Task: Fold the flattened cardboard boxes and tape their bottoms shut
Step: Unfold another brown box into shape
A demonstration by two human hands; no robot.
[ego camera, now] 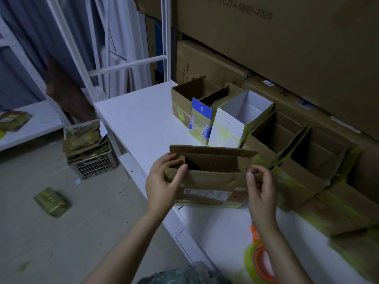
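My left grip (164,181) curls round the left end of the open cardboard box (209,178), thumb on its near wall. My right grip (261,191) pinches the box's right end. The box sits at the near edge of the white surface (143,115), with the assembled boxes (287,144) in a row behind it and the tape dispenser (257,261) nearer, to the right.

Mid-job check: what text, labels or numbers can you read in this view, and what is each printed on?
"T/CZFA 0002-2020": large brown stacked carton, top right.
"B": blue panel of the blue-and-white open box.
White shipping label on the front brown cardboard box: too blurred to read.
Dark print on the lower brown carton: too blurred.
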